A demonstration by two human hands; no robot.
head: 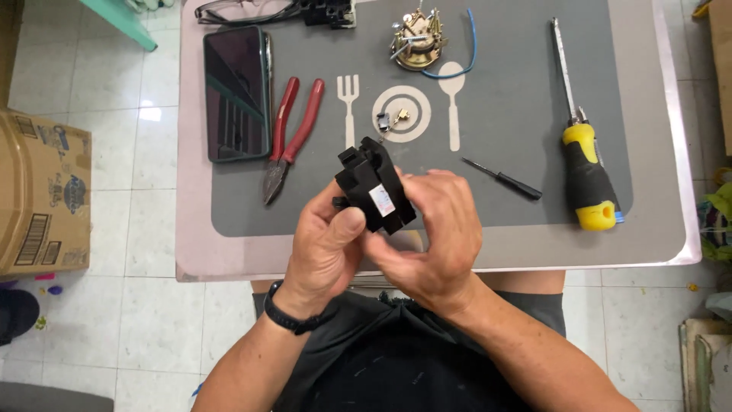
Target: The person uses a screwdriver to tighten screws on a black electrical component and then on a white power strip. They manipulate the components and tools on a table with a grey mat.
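Note:
A black plastic block (pixel 372 185) with a small white sticker is held up above the near edge of the table. My left hand (pixel 326 252) grips it from below and the left, thumb pressed against its side. My right hand (pixel 436 236) closes on it from the right, fingers curled around its lower end. A black band sits on my left wrist. The part's underside is hidden by my fingers.
On the grey mat (pixel 503 114): red-handled pliers (pixel 288 137), a dark phone (pixel 237 93), a yellow-and-black screwdriver (pixel 583 152), a small black screwdriver (pixel 503 180), small metal bits (pixel 393 120), a brass mechanism with blue wire (pixel 419 40). Glasses (pixel 244 11) lie at the back. A cardboard box (pixel 42 194) stands left on the floor.

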